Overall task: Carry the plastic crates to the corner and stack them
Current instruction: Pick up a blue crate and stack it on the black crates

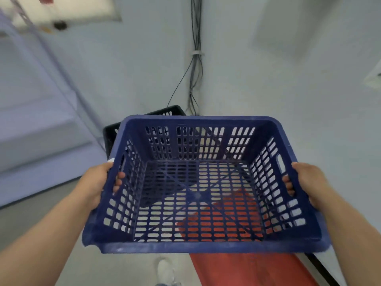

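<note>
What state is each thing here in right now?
blue crate: empty, held up off the floor.
black crate: in the corner, mostly hidden behind the blue one.
left hand: grips the crate's left handle slot.
right hand: grips the right handle slot.

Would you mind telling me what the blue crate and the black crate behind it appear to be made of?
The blue crate looks like moulded plastic with a dull, scuffed finish: slotted walls and base, rounded rim, pale dusty marks along the front edge. The black crate in the corner seems to be the same kind of slotted plastic, though only part of it shows, so its finish is hard to judge.
</note>
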